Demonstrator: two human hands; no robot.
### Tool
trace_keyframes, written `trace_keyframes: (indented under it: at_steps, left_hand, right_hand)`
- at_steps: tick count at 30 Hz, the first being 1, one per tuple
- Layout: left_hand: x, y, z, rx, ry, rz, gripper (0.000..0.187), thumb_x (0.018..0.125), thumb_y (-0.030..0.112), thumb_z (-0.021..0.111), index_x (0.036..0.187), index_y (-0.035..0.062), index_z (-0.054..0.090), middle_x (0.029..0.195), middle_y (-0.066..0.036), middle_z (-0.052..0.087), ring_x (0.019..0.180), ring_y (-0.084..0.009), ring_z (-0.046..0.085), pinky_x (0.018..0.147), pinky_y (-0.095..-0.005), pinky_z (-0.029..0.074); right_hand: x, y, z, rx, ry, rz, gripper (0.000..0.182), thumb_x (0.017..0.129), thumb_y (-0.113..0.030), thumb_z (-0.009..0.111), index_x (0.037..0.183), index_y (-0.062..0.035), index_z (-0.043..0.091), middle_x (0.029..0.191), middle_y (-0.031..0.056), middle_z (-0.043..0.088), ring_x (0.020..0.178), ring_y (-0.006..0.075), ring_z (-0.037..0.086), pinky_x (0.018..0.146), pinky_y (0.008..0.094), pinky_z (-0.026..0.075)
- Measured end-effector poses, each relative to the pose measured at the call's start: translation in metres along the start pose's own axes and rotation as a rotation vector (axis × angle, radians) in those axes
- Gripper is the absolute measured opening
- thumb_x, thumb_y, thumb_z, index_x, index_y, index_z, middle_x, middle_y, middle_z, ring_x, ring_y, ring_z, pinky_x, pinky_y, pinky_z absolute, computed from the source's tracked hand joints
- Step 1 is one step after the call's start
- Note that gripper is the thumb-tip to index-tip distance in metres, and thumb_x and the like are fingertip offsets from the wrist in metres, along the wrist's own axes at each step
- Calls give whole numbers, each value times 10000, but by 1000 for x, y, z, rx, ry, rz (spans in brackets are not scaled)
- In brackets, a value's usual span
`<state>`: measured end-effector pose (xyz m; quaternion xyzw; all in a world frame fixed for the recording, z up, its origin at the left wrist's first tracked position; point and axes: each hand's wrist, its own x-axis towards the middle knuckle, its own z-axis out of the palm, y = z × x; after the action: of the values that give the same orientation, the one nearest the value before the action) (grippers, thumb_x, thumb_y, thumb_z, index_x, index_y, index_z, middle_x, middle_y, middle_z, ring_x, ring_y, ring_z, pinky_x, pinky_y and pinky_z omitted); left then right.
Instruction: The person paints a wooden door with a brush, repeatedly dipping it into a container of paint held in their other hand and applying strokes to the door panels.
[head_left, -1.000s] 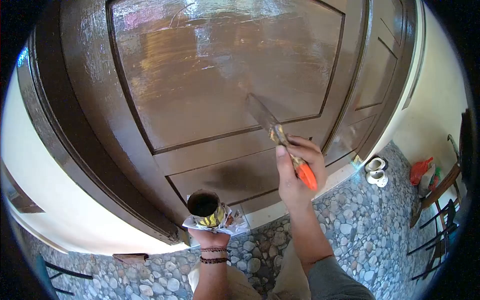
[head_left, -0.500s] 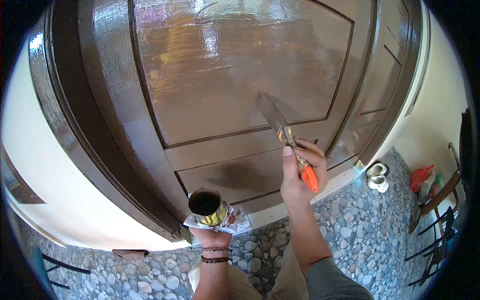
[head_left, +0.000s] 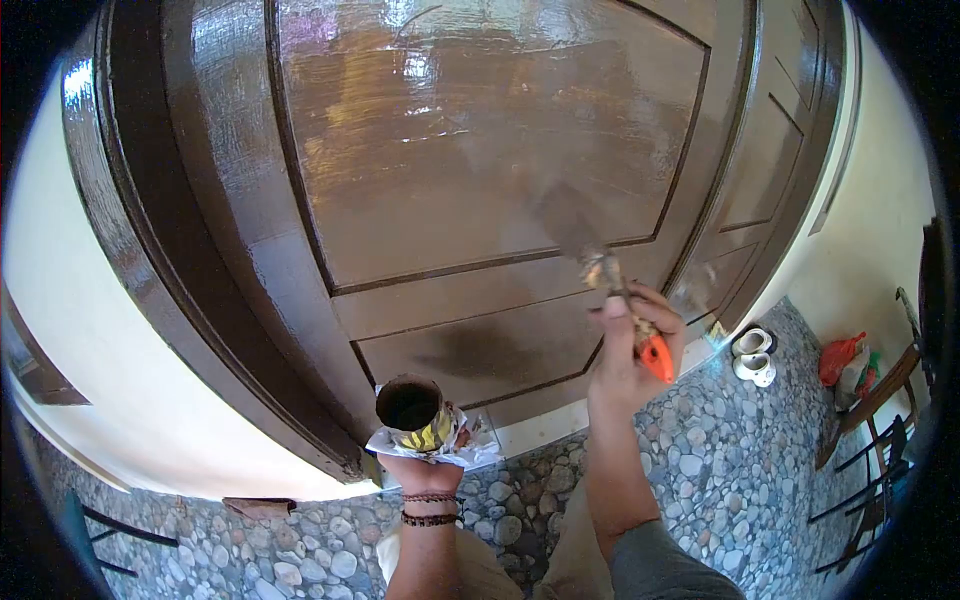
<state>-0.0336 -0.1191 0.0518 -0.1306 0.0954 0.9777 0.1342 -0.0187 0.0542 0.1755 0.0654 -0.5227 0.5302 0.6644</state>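
Note:
My right hand is closed round a paintbrush with an orange-tipped handle. Its brown bristles point up and left at the lower part of the door panel; blur hides whether they touch it. The brown door looks wet and shiny higher up, with streaky strokes. Low at the left, my left hand holds up a paint can from below, with white plastic between palm and can. Most of those fingers are hidden beneath. The can is open at the top and dark inside.
A dark door frame and white wall stand at the left. White shoes, a red bag and a wooden chair are at the right. A brown cloth lies on the pebble floor.
My right hand and the paintbrush have moved right and slightly down, the bristles now blurred. My left hand and the paint can have stayed in place.

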Motion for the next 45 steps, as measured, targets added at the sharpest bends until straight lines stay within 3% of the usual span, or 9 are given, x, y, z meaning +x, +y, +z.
trace_keyframes:
  at_steps: [5,8,12,15,24,31,32,39,45]
  left_hand:
    - [1,0,-5,53,-79,-66,521,788,553,365,1026,145,585,911,-100,620,765,-290,572,503,-378,416]
    - [-1,-1,-2,32,-128,-13,514,789,552,367,1023,149,586,913,-104,622,758,-283,570,465,-365,404]
    - [-5,-4,11,42,23,46,481,811,517,388,966,103,579,821,-119,592,646,-271,512,444,-328,364]
    - [-4,-4,7,35,-27,26,492,809,523,387,964,98,580,821,-122,594,643,-274,511,449,-325,363]
    - [-1,-9,5,121,-20,16,462,769,528,413,952,145,595,834,-82,607,648,-261,526,455,-345,357]
    - [-3,-7,6,135,-10,30,471,772,531,407,956,141,597,846,-94,604,662,-267,523,456,-345,355]
    - [-4,-7,6,138,-19,33,465,790,519,401,952,131,599,836,-100,614,658,-276,540,459,-343,376]
    - [-5,-10,8,164,18,29,472,802,517,406,969,121,602,834,-100,626,679,-284,563,484,-355,419]
    - [-4,-7,4,192,-9,74,484,803,534,400,971,126,601,854,-92,625,711,-267,578,555,-373,463]
  right_hand:
    - [7,9,2,-141,-379,-196,165,740,-29,707,850,-24,584,863,141,637,731,152,600,670,271,481]
    - [34,27,-31,-137,-90,235,195,771,-47,666,909,11,540,858,115,618,696,168,611,622,276,500]
    - [79,50,-100,-152,239,56,154,804,-37,622,910,20,525,831,106,598,663,165,599,593,285,529]
    - [79,36,-123,-182,286,77,157,805,-46,623,908,19,523,827,103,595,661,166,598,594,285,527]
    - [85,33,-93,-152,-148,166,162,785,-54,687,871,16,570,810,77,615,669,115,588,628,233,498]
    - [119,46,-128,-175,27,52,154,794,-51,672,875,26,567,815,91,612,666,124,593,614,258,511]
    - [115,41,-127,-149,-2,81,104,808,5,619,869,44,545,945,152,594,712,177,606,606,280,536]
    - [119,62,-119,-151,-80,214,155,790,-41,669,887,27,570,824,95,605,659,129,592,601,251,504]
    - [119,54,-130,-169,-56,101,134,798,-19,638,885,37,552,917,145,596,697,184,609,598,304,539]
